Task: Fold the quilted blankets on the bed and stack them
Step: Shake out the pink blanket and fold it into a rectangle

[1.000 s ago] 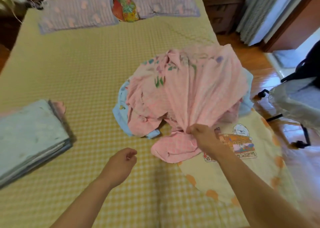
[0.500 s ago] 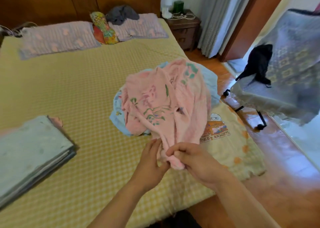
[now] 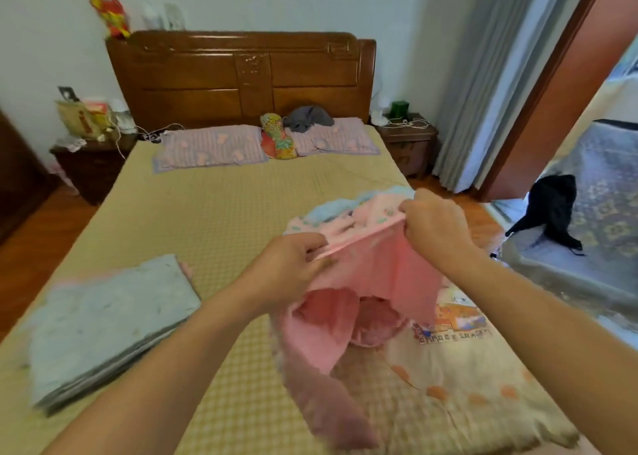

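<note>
Pink quilted blanket (image 3: 366, 282) is held up above the near right part of the bed (image 3: 214, 213), its top edge stretched taut between both hands, the rest hanging in loose folds. Left hand (image 3: 290, 264) pinches the edge at its lower left end, fingers curled. Right hand (image 3: 435, 227) grips the higher right end, fingers closed round the cloth. Beneath lie a cream cartoon-print blanket (image 3: 459, 368) and, further back, a light blue blanket (image 3: 331, 209). Folded grey-blue blanket stack (image 3: 103, 320) rests on the bed's near left side. Two pillows (image 3: 210, 147) lie against the wooden headboard (image 3: 241, 75).
</note>
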